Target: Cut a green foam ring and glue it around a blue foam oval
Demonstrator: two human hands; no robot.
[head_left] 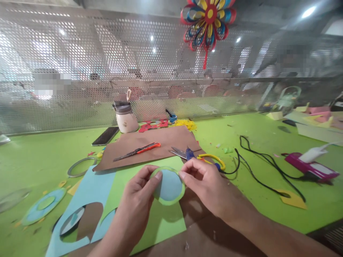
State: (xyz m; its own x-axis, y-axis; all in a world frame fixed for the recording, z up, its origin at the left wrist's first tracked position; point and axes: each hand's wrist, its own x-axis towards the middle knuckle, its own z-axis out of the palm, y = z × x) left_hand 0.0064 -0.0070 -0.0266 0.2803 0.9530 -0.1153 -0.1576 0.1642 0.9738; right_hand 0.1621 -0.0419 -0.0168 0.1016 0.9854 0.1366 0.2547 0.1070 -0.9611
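My left hand point(143, 191) pinches the left edge of a paper disc point(169, 185), light blue in the middle with a green rim. The fingers of my right hand point(205, 182) close on the disc's upper right edge. Beneath it lie a green paper sheet point(160, 228) and a blue sheet point(93, 182) with a round hole cut out. Just beyond my right hand are scissors with yellow handles point(214, 157) and a blue-nozzled glue gun point(190, 153), partly hidden. An orange-handled utility knife point(138, 151) rests on brown paper point(166, 137).
A white jar-shaped cup point(125, 119) and a phone point(105, 136) stand and lie at the back left. A black cord point(262, 157) runs right toward a magenta power strip point(311, 166). Left are a ring point(81, 167) and a blue-green paper disc point(44, 206). A perforated screen point(80, 71) bounds the back.
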